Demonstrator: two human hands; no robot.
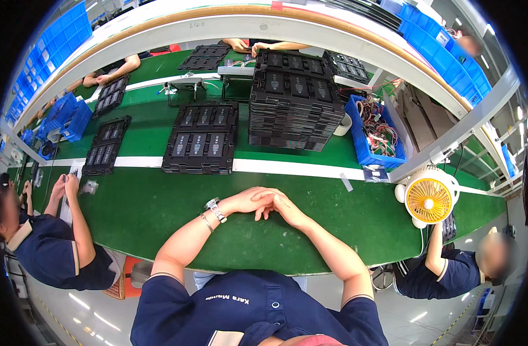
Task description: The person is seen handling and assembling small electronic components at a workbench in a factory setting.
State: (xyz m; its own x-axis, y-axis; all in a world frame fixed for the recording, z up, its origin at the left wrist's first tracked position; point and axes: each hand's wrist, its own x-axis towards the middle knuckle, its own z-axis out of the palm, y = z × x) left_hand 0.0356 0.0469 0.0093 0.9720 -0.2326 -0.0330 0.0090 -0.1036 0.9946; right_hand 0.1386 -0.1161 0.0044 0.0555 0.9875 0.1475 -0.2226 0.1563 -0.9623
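My left hand (245,200) and my right hand (287,210) are clasped together over the green work table, their fingers overlapping. A few fingertips point down toward the tabletop, and no object shows between the hands. A watch and a bracelet circle my left wrist. Beyond my hands lies a black plastic tray (199,137) holding dark flat battery packs in rows. To its right rises a tall stack of such trays (295,104), also with packs in the top one.
Another black tray (105,145) lies left. A blue bin (379,132) of tangled wires stands right, behind a yellow-and-white fan (428,199). A metal shelf frame (264,27) spans above. People sit at both sides; other hands work across the table.
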